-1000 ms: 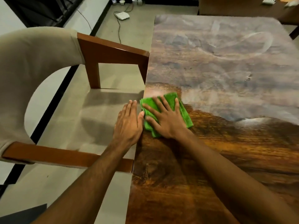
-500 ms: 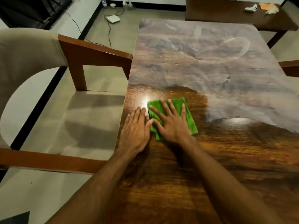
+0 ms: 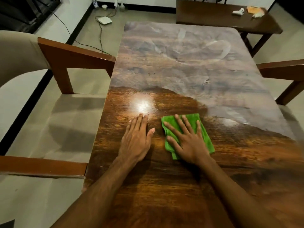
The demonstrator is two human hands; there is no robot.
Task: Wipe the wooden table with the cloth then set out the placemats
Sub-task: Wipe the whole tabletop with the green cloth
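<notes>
A folded green cloth [image 3: 205, 129] lies on the wooden table [image 3: 189, 63], near its middle. My right hand [image 3: 187, 139] presses flat on the cloth with fingers spread. My left hand [image 3: 136, 137] rests flat on the bare wood just left of the cloth, a small gap between them. The near part of the table shows dark, shiny wood with a bright light reflection; the far part looks dull and grey with dust and smear marks. No placemats are in view.
A beige armchair [image 3: 49, 120] with wooden arms stands against the table's left edge. Another chair arm [image 3: 283, 69] sits at the right edge. A dark side table [image 3: 222, 18] with small items stands behind. Cables and a white device [image 3: 104, 20] lie on the floor.
Both hands and the cloth have slid to the right, from the table's left edge toward its middle. The gap between my left hand and the cloth has widened.
</notes>
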